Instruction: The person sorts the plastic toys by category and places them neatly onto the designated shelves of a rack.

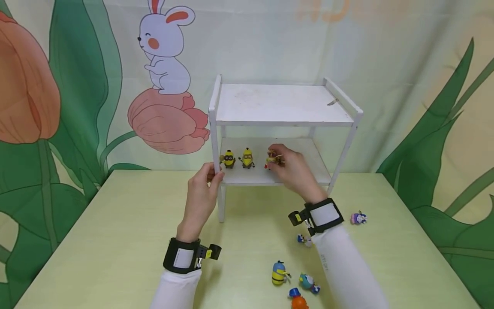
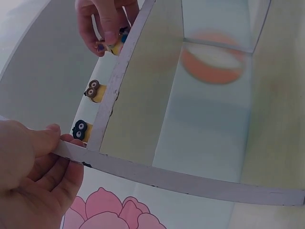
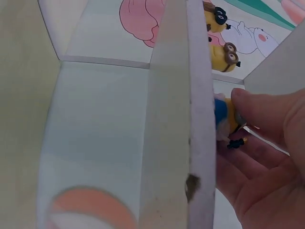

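White post (image 1: 214, 137) sits clasped in the left grip (image 1: 202, 189) — the right grip (image 1: 293, 169) pinches a figurine (image 3: 231, 116) (two yellow minions (image 1: 247, 158) stand alongside).

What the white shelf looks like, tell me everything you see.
The white shelf stands upright on the table: two boards on straight legs, low side rails above. It looks like painted wood, with chipped edges and a dark mark at the top's right. The left grip holds its left post; two yellow toy figures stand on the lower board.
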Action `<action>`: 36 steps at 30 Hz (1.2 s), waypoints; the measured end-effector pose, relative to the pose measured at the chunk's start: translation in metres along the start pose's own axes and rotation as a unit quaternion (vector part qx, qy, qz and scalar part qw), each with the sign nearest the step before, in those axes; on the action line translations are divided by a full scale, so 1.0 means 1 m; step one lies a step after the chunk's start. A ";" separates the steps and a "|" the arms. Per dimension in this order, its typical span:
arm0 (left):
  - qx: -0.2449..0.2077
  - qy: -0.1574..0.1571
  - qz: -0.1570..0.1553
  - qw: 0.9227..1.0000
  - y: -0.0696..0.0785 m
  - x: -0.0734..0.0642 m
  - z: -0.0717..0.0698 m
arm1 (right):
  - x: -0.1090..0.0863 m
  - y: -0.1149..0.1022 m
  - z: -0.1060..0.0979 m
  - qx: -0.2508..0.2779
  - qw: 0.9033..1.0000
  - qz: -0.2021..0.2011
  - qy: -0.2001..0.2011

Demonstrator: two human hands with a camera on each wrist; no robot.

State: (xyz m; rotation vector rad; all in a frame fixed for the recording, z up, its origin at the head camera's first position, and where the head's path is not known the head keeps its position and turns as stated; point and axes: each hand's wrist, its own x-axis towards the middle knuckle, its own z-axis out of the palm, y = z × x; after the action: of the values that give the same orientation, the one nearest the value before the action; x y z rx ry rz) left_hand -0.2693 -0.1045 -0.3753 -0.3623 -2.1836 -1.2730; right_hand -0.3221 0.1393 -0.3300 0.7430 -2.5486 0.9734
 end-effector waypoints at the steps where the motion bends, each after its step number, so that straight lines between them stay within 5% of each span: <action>1: 0.000 0.000 0.000 1.000 0.000 0.000 0.000 | 0.000 -0.001 0.001 0.000 1.000 0.002 0.001; 36: 0.002 -0.001 -0.001 1.000 0.000 0.000 0.000 | 0.006 -0.003 0.013 0.008 0.999 0.037 0.012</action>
State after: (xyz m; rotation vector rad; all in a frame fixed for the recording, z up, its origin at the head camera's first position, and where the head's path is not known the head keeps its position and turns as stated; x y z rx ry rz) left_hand -0.2695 -0.1040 -0.3753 -0.3601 -2.1875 -1.2699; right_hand -0.3265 0.1264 -0.3347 0.6420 -2.5667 1.0202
